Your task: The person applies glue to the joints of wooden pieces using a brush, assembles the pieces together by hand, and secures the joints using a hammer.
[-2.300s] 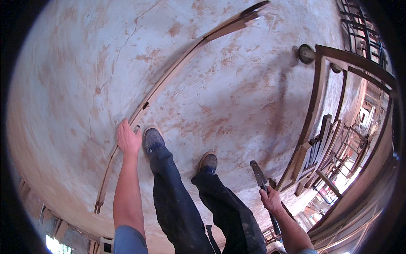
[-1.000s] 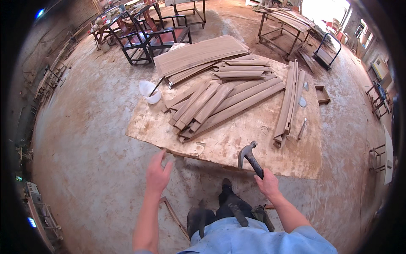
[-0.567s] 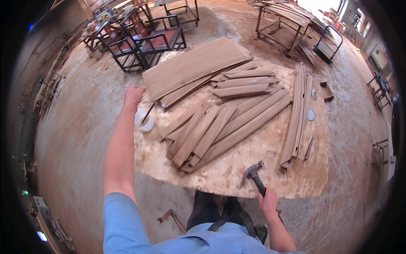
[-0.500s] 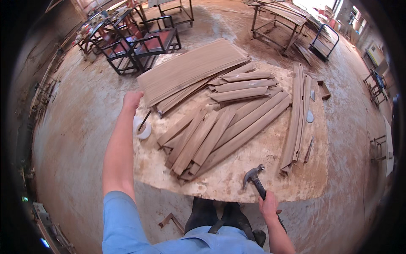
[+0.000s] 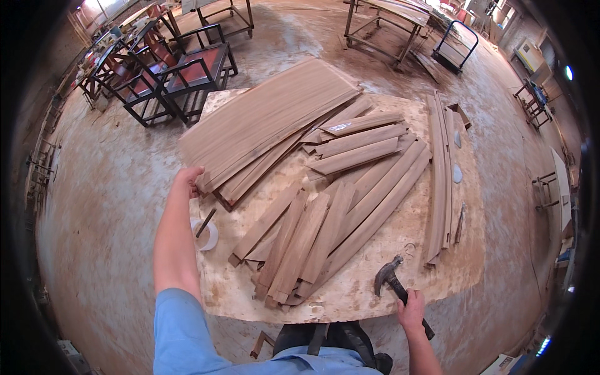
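Note:
A wide plywood board [image 5: 350, 294] serves as a low table, covered with several curved brown wooden slats [image 5: 325, 231]. A thick stack of long slats [image 5: 269, 125] lies at its far left. My left hand [image 5: 189, 180] reaches out to the near end of that stack and touches its edge. My right hand [image 5: 410, 309] is closed on the handle of a claw hammer [image 5: 389, 276], whose head rests over the board's near edge. A bundle of long narrow strips [image 5: 440, 175] lies along the right side.
A white dish with a stick in it [image 5: 205, 232] sits at the board's left edge, just below my left arm. Dark wooden chairs with red seats [image 5: 169, 75] stand at the far left. Metal-framed benches [image 5: 387, 25] stand at the back on the dusty concrete floor.
The view has swung from the floor up to the board. My left arm has stretched forward to the slat stack. My right hand has kept the hammer, now lowered at the board's near edge.

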A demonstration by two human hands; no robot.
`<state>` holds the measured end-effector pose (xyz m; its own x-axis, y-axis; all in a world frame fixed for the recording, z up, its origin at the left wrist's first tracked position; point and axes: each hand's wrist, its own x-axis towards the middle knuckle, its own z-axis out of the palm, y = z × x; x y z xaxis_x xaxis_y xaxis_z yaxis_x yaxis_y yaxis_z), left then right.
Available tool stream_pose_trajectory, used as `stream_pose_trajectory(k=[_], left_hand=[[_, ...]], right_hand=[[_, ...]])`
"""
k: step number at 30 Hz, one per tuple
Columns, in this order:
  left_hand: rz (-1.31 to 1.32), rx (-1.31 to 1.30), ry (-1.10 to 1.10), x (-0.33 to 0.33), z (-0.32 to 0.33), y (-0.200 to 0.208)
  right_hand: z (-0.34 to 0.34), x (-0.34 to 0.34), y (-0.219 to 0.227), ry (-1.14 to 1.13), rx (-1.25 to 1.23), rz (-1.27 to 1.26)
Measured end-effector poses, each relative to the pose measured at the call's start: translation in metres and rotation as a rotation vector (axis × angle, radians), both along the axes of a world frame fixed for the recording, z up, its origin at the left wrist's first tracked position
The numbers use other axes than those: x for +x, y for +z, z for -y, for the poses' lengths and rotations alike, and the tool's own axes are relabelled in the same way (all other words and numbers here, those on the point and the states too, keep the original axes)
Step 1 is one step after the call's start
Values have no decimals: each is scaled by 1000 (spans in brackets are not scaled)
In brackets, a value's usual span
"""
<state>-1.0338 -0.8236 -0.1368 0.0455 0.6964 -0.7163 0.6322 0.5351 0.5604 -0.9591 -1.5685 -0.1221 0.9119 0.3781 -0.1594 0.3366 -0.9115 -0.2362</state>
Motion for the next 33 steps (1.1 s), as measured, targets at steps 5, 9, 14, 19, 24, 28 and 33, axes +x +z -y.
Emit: stream_pose_trajectory(k=[5, 9, 14, 19, 24, 28, 33], left_hand=[[447, -226, 19, -17, -1, 5], [787, -184, 194, -21, 4, 7], [1019, 60, 174, 4, 72, 84], [1064, 317, 255, -6, 188, 172], [980, 351, 387, -97, 315, 202], [925, 452, 584, -210, 452, 223], [844, 633, 530, -363, 612, 196]], right_hand=[[-10, 2, 28, -50, 132, 4], [-27, 18, 46, 0, 285, -28], [-69, 68, 56, 27, 489, -122], [-157, 131, 68, -114, 913, -601], [-229, 168, 74, -274, 1361, -1215], [-246, 133, 101, -299, 1554, -1681], [-210, 55, 125, -169, 1321, -1838]])
